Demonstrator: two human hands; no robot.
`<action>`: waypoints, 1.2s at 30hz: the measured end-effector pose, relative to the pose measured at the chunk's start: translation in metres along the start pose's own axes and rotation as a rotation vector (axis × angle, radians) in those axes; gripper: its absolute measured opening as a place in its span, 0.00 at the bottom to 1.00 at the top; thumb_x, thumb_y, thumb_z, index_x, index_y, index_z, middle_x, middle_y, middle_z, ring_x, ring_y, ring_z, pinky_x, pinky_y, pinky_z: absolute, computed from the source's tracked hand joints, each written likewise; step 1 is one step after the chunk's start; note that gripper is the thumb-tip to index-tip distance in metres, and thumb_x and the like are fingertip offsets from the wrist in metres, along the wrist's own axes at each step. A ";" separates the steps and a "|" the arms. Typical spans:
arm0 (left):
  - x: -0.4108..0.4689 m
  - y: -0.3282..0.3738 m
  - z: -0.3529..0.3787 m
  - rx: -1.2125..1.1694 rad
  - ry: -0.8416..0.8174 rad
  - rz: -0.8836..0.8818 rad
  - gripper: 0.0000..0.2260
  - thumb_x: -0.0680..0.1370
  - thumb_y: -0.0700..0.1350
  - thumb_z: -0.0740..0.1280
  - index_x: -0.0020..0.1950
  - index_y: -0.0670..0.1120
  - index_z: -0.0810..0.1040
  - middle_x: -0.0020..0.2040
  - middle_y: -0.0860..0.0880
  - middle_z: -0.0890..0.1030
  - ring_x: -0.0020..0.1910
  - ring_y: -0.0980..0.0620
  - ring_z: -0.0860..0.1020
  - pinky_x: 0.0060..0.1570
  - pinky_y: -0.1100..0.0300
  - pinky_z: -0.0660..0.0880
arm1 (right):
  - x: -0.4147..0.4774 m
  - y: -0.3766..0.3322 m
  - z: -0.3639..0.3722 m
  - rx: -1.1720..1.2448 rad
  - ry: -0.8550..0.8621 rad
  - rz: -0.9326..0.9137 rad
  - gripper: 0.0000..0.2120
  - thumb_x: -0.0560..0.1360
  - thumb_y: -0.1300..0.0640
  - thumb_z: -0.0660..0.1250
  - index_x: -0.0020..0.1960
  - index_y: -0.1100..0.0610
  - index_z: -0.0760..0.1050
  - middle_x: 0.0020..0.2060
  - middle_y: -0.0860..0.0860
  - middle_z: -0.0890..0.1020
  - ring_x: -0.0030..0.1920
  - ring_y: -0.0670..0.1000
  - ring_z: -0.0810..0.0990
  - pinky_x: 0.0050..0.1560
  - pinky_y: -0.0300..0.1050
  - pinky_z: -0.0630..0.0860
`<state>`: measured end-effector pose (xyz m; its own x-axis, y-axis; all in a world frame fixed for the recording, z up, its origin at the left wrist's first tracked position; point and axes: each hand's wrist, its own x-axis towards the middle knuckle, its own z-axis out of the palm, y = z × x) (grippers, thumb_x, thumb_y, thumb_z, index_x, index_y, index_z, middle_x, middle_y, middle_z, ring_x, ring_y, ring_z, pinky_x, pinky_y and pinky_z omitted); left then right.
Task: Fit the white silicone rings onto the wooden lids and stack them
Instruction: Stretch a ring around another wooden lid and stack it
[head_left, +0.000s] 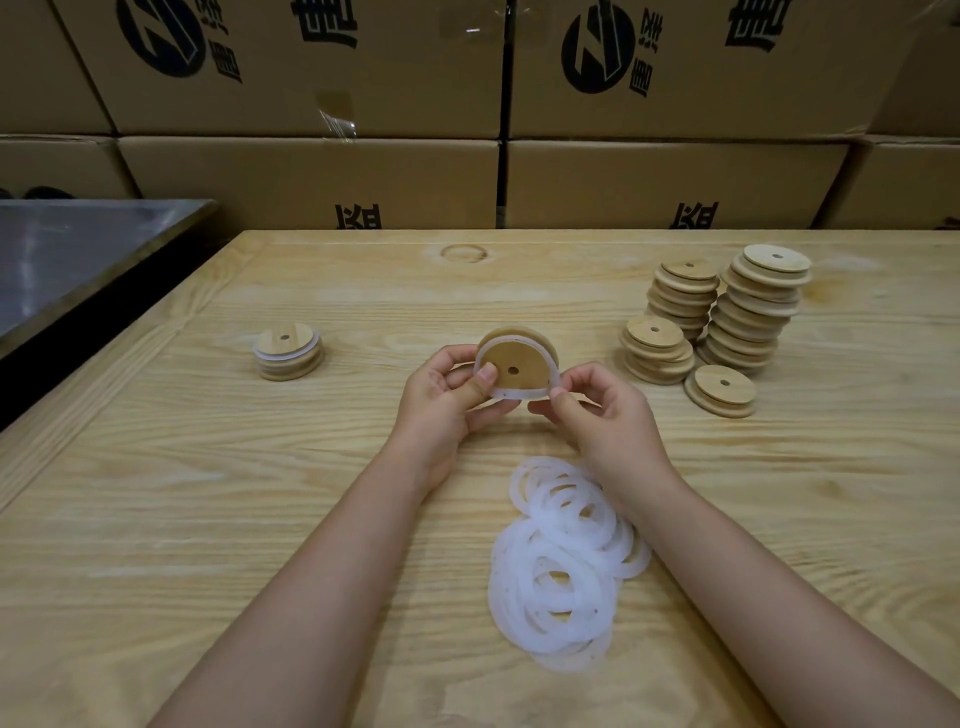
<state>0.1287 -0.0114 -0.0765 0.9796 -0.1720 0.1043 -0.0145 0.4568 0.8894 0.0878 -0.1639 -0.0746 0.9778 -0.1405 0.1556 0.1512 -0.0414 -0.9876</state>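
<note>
The left hand (447, 402) held a wooden lid (519, 358) tilted up above the table (208, 519), thumb pressed on its near face and the other fingers (488, 415) curled behind it. The right hand (605, 415) pinched a white silicone ring (519, 395) between thumb and forefinger at the lid's five o'clock edge. The ring lay round the lid's raised inner disc (seated along the left and bottom, as far as could be seen).

From the lid, a loose pile of rings (566, 566) lay at six o'clock, just beside the right forearm. At nine o'clock stood a short stack of lids (288, 353) with a white ring showing. At three o'clock were three stacks of bare lids (743, 317) and a single lid (719, 389), well apart from the hands. A grey metal surface (67, 249) sat at ten o'clock beside the table.

Cardboard boxes (311, 171) walled off twelve o'clock. They were printed with a round black logo and large black characters, which were cut off and could not be read.
</note>
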 end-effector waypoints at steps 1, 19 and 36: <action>0.000 0.000 0.000 -0.008 0.009 -0.005 0.04 0.76 0.34 0.64 0.49 0.42 0.73 0.37 0.46 0.84 0.39 0.51 0.83 0.38 0.57 0.80 | 0.000 -0.001 0.001 -0.008 0.001 0.004 0.08 0.76 0.63 0.65 0.39 0.55 0.73 0.35 0.45 0.83 0.45 0.50 0.85 0.56 0.50 0.78; -0.004 -0.002 0.008 0.099 -0.001 -0.051 0.05 0.78 0.33 0.62 0.51 0.41 0.70 0.42 0.43 0.82 0.40 0.51 0.83 0.44 0.58 0.81 | -0.002 0.006 0.003 -0.030 0.126 0.068 0.07 0.74 0.59 0.70 0.37 0.54 0.79 0.34 0.49 0.81 0.40 0.47 0.79 0.50 0.46 0.77; -0.004 0.003 0.009 -0.008 0.007 -0.136 0.03 0.79 0.36 0.62 0.52 0.39 0.70 0.43 0.40 0.83 0.42 0.46 0.84 0.44 0.56 0.81 | -0.001 -0.001 0.003 -0.269 0.105 -0.022 0.05 0.74 0.59 0.70 0.39 0.55 0.78 0.35 0.47 0.81 0.39 0.45 0.78 0.43 0.37 0.73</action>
<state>0.1231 -0.0169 -0.0703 0.9738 -0.2267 -0.0204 0.1203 0.4366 0.8916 0.0871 -0.1608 -0.0735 0.9520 -0.2382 0.1921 0.1146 -0.3045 -0.9456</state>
